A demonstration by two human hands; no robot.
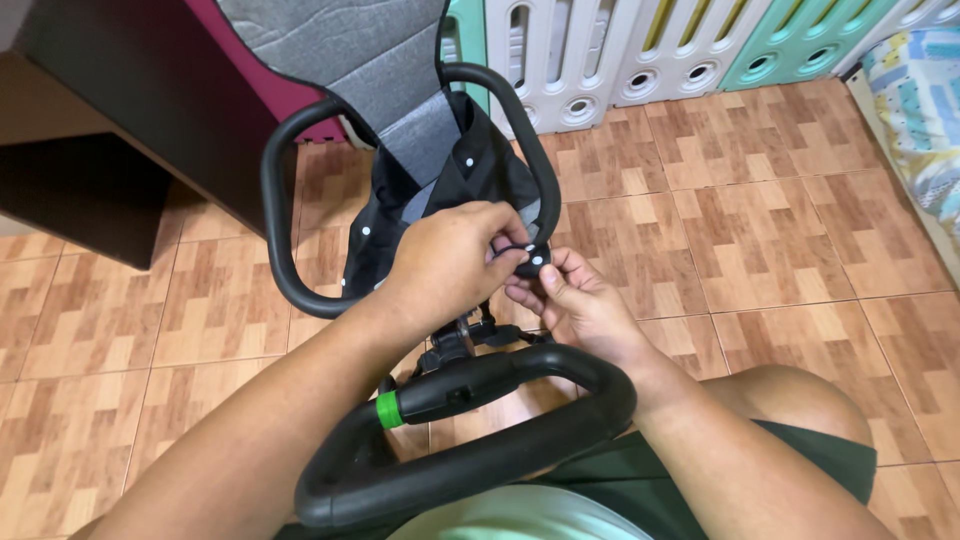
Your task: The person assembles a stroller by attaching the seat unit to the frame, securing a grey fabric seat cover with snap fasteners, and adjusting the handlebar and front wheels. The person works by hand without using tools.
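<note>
- Left hand [450,262] and right hand [580,300] — fingers of both pinching a black fabric flap with white snap buttons [528,256].
- Flap beside a curved black padded frame bar [285,240] — above a brown tiled floor [780,230].

You've got two bare hands, left [450,262] and right [580,300], two black padded loop bars [285,240] [470,455], one green plastic ring [388,409].

Pastel plastic fence panels [640,50], patterned bedding [925,110], dark cabinet [110,90], prob. wood.
</note>
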